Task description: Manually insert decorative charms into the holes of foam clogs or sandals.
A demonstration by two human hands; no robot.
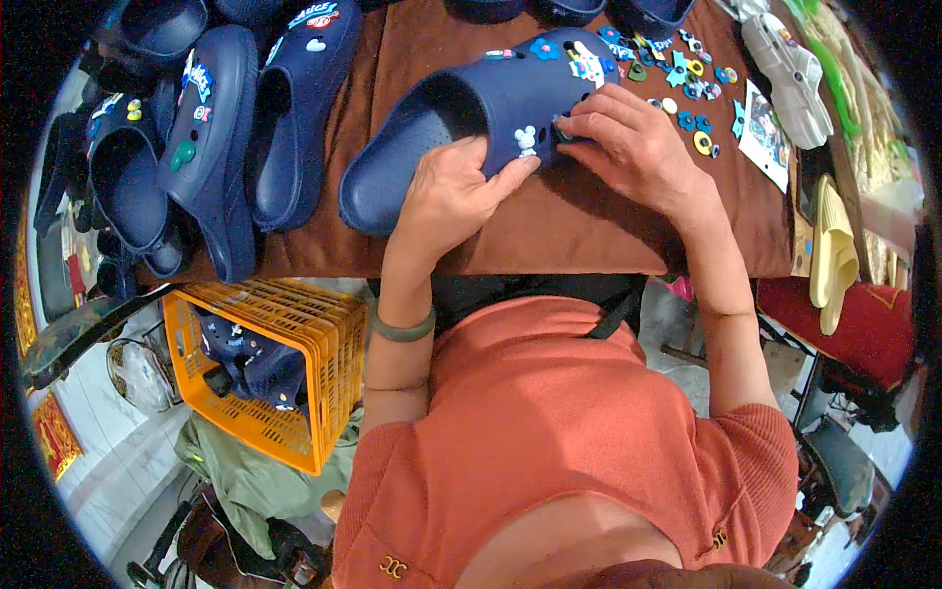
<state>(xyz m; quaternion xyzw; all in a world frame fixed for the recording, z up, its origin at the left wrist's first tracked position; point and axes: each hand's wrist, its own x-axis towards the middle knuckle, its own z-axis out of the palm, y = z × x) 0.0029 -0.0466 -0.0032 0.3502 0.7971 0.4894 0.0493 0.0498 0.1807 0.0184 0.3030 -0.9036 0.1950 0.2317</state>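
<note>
A navy blue clog [505, 90] lies on the brown cloth in front of me, its toe toward the far right. My left hand [444, 194] grips its near side, with the fingers inside the opening and the thumb outside, beside a white mouse-shaped charm [526, 140]. My right hand [633, 145] pinches a small dark teal charm [562, 130] against the side of the clog, near an open hole; most of the charm is hidden by the fingers. A blue flower charm [544, 49] and a white figure charm [587, 65] sit on the upper.
Loose colourful charms [695, 88] and a printed card [765, 135] lie on the right of the brown cloth [579, 231]. Several navy clogs [208, 147] stand at the left. Below them is an orange basket [339, 334] holding more clogs. A pale yellow slipper [833, 255] is at the right.
</note>
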